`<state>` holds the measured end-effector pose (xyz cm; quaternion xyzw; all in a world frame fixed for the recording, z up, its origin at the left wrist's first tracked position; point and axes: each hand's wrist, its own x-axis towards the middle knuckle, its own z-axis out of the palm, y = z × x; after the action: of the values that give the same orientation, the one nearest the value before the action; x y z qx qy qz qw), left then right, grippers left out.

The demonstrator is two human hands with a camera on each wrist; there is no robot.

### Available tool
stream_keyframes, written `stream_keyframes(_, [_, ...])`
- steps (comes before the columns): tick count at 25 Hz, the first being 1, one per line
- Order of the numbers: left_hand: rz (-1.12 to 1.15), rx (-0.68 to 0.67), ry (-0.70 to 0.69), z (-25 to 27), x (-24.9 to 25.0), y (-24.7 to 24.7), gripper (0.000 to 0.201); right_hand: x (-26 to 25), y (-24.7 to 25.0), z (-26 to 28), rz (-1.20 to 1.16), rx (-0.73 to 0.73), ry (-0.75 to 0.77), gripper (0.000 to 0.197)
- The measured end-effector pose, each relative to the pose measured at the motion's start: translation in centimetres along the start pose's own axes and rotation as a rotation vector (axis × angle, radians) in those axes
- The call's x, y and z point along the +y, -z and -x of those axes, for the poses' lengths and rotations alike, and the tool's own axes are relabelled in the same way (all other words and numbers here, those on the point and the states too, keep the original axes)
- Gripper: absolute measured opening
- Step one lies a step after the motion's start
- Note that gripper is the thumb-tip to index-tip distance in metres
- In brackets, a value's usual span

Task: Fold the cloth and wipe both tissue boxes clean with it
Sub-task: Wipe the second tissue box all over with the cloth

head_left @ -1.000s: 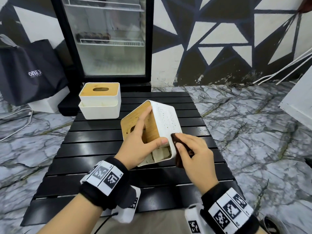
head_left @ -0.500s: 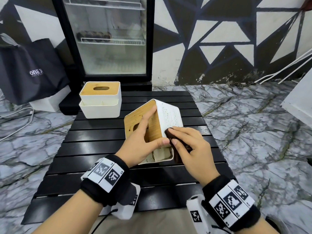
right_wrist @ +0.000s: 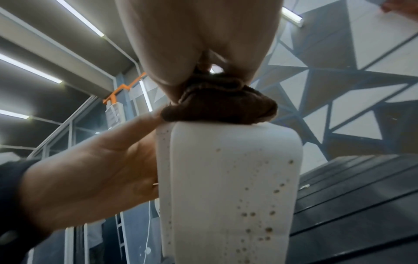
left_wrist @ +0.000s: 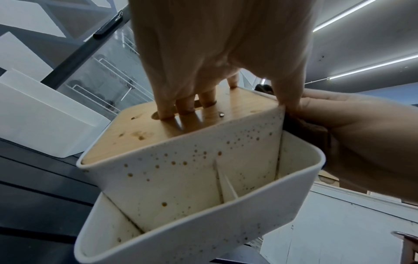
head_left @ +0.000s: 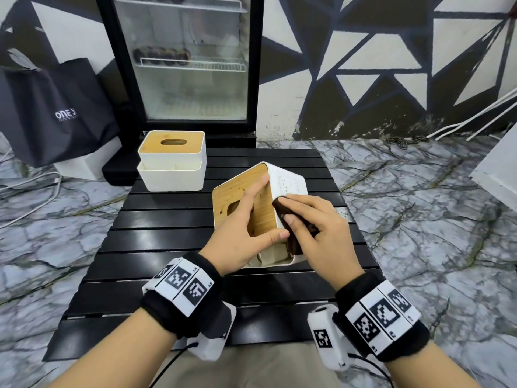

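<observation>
Since a second ago the right hand (head_left: pixel 313 228) has slid the folded cloth (head_left: pixel 282 210) up the tilted box (head_left: pixel 291 182)'s spotted side. The left hand (head_left: pixel 246 228) grips this box mid-table; the second box (head_left: pixel 173 169) waits at 11 o'clock. Wiping of the first box is under way; judging by the spots left, the next strokes need firm pressure.

A café or shop: a black glass-door display fridge (head_left: pixel 181 65), a black-and-white triangle-painted wall (head_left: pixel 391 65), a grey marble-patterned floor (head_left: pixel 419 205), ceiling strip lights (right_wrist: pixel 79 17).

Tipped tissue box (head_left: pixel 291 183) at worktop (head_left: pixel 167 242) centre. Second tissue box (head_left: pixel 172 166) upright at far left corner. Fridge (head_left: pixel 181 65) behind worktop; bag (head_left: pixel 56 113) on floor, left.
</observation>
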<state>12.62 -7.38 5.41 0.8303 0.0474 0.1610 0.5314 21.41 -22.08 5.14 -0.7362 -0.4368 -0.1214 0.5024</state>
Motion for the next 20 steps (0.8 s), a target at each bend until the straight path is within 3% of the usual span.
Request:
stream_keyframes(3, [0.008,0.025,0.015,0.1,-0.1,0.0,0.093,0.6,-0.1,0.7,-0.031,0.029,-0.053,0.027])
stream_keyframes(8, [0.017,0.005,-0.003,-0.1,0.0,-0.1,0.09,-0.2,-0.4,0.9,-0.027,0.025,0.0,0.029])
stream_keyframes(14, [0.054,0.051,0.044,0.1,0.2,-0.2,0.091,1.2,-0.4,1.7,-0.023,0.055,-0.096,0.028])
stream_keyframes(20, [0.235,0.121,0.081,-0.4,-0.1,-0.1,0.073,1.1,-0.5,3.5,0.02,0.033,-0.095,0.035])
